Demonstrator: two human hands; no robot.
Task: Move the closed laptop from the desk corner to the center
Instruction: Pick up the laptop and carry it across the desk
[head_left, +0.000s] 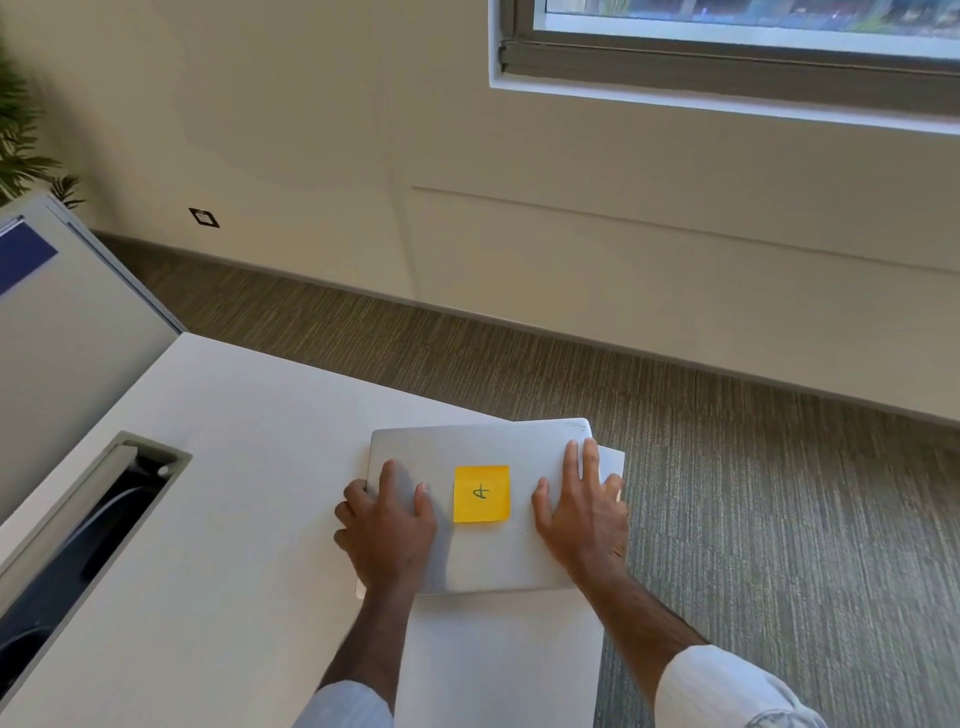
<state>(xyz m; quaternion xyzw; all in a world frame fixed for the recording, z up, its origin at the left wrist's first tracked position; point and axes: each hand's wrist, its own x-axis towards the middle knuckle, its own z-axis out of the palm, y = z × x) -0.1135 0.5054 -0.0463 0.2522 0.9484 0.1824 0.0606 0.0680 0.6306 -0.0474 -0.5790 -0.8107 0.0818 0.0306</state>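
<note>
The closed laptop (483, 551) lay at the desk (234, 519) corner, its far edge overhanging. The left hand (387, 525) curled over its left edge; the right hand (582, 512) lay spread, clasping its right edge. The grasp step appeared under way; the next move likely called for carrying it leftward to the centre.

Silver-grey laptop (493, 551) on white desk (218, 545), yellow sticky note (481, 493) with dark pen mark at lid centre. Carpet (779, 519) at 3 o'clock grey-brown, fine streaks. Wall (363, 156) cream. Sleeves (727, 691) white. Blue panel (23, 254) at 9 o'clock.
</note>
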